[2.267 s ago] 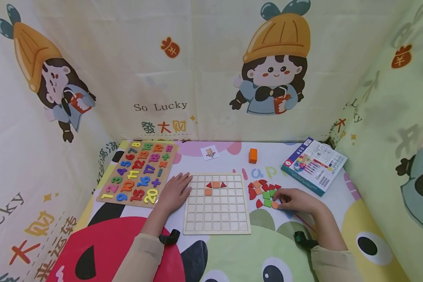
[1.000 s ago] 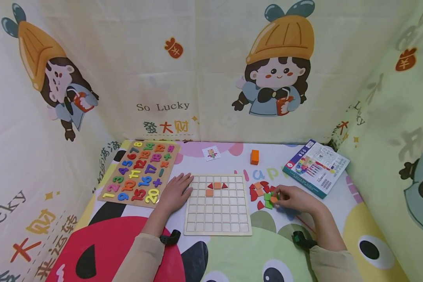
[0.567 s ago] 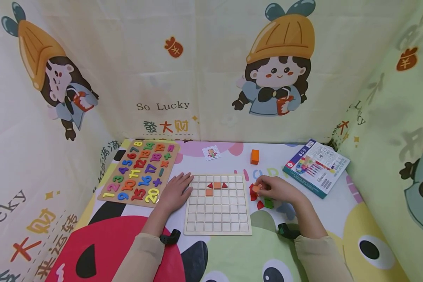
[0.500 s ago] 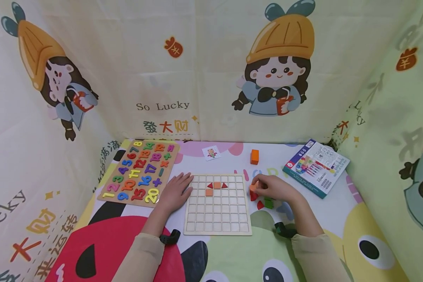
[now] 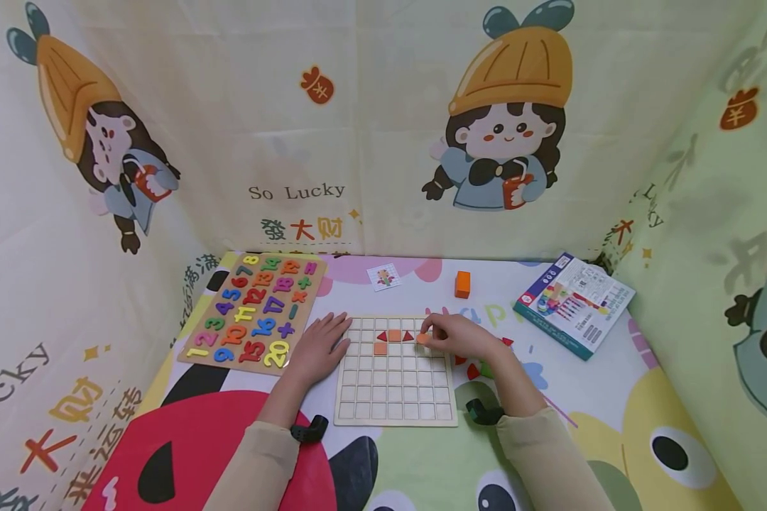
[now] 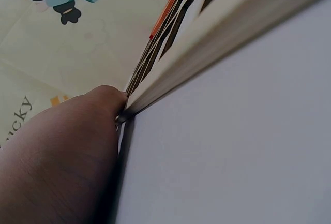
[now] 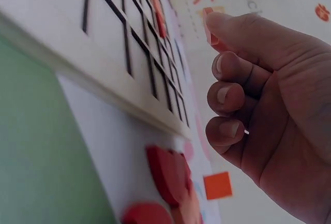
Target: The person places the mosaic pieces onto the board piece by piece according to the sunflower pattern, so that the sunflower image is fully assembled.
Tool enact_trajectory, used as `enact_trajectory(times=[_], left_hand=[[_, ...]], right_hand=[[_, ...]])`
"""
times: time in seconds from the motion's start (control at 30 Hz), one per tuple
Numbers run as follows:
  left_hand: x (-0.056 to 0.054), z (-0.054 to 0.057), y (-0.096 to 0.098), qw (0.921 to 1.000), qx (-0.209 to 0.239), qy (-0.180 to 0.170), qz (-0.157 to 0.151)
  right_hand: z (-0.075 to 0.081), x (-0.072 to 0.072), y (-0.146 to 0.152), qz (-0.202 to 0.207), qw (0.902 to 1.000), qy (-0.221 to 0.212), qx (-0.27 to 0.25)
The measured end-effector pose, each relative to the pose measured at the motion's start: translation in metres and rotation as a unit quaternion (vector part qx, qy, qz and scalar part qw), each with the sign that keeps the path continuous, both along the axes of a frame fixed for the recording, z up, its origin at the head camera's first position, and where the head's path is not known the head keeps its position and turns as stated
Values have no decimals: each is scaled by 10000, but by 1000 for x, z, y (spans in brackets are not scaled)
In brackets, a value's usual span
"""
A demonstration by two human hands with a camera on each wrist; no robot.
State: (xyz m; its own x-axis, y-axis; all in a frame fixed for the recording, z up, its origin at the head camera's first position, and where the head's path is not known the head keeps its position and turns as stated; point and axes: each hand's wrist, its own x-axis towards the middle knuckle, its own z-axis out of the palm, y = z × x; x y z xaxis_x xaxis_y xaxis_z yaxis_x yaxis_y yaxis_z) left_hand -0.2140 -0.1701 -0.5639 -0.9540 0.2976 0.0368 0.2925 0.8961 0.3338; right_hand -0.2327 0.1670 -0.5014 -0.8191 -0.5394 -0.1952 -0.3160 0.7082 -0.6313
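Observation:
A pale wooden grid board lies in the middle of the table. In its upper rows sit an orange square between two red triangles, and another orange square lower left. My right hand is over the board's upper right, pinching an orange tile between thumb and forefinger; the other fingers curl inward. Whether that tile touches the board cannot be told. My left hand rests with fingers extended along the board's left edge, its thumb touching the side.
Loose red pieces and a green tile lie right of the board, partly hidden by my right arm. Beyond are an orange block, a small picture card and a box. A number puzzle board lies left.
My right hand has picked an orange tile from the pile on the right and carried it left over the board's upper right. The left hand has stayed in place.

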Motion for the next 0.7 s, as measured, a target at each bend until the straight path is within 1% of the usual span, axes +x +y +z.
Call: enact_trajectory(times=[0.13,0.3,0.53,0.7], left_hand=[[0,0,0,10000,-10,4,13],[0,1,0,10000,-42,-11,39],[0,2,0,10000,-21,-20,16],[0,2,0,10000,-24,-20,2]], right_hand=[[-4,0,-12,-6,10000,47,-12],[-10,0,-26,118,9997,201,-30],[-16,-2,-41,324,9983,426,235],[-17,-1,-48,303,9986,370,205]])
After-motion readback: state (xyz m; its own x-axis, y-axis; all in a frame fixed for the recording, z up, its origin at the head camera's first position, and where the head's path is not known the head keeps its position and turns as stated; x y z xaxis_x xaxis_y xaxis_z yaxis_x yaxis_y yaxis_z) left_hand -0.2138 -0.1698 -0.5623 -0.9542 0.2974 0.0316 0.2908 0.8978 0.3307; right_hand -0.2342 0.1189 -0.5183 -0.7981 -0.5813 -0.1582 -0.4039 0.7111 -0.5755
